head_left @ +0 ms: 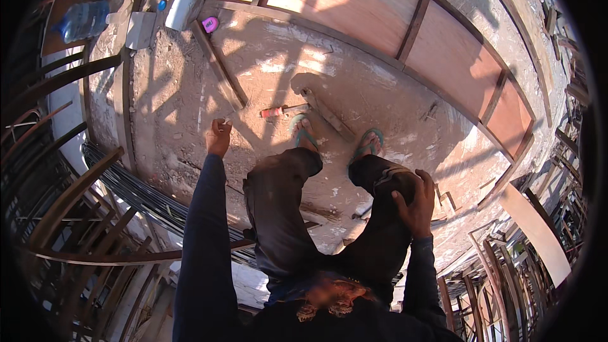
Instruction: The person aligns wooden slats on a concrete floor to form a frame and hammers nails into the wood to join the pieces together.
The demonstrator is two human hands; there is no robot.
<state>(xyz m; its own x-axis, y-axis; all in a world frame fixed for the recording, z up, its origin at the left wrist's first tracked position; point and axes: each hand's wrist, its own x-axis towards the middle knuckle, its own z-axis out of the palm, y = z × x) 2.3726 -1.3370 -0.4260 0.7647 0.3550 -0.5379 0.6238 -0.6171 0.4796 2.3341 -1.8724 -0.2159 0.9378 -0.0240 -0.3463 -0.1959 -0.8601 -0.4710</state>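
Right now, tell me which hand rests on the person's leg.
The right hand: it lies flat on the right knee. The left hand is raised, pinching something small and pale.

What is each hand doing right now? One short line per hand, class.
Left hand: raised, grip closed around a small pale object too small to identify.
Right hand: open, fingers spread, resting on the right knee, holding nothing.
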